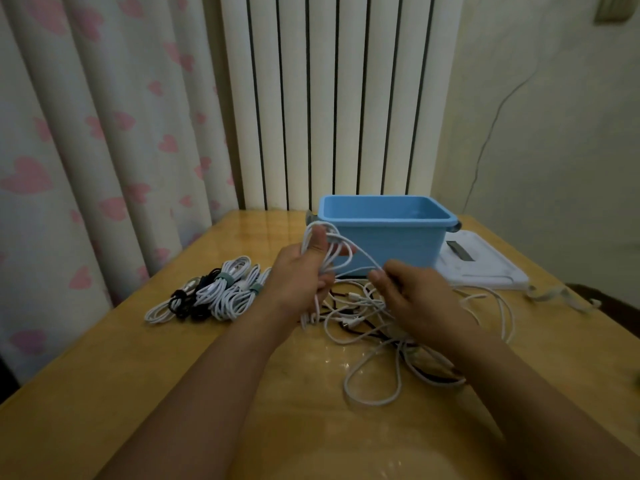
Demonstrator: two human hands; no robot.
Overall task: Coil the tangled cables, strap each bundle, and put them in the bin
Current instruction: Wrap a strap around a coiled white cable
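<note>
Your right hand (412,292) hides part of the loose tangle of white and black cables (377,327) on the wooden table (138,375), pinching one white strand. Your left hand (301,271) grips white cable loops (327,247). Strapped bundles (214,289) lie left; beyond, the blue plastic bin (384,233).

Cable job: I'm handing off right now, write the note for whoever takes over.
Left hand: shut on a half-wound white cable coil.
Right hand: fingers pinch that cable's free run, feeding it toward the coil.
Done: several strapped bundles, white and black, lie on the table to the left.
Left: loose tangle under the right hand needs coiling and strapping. Blue bin looks empty, so all bundles must go in.
</note>
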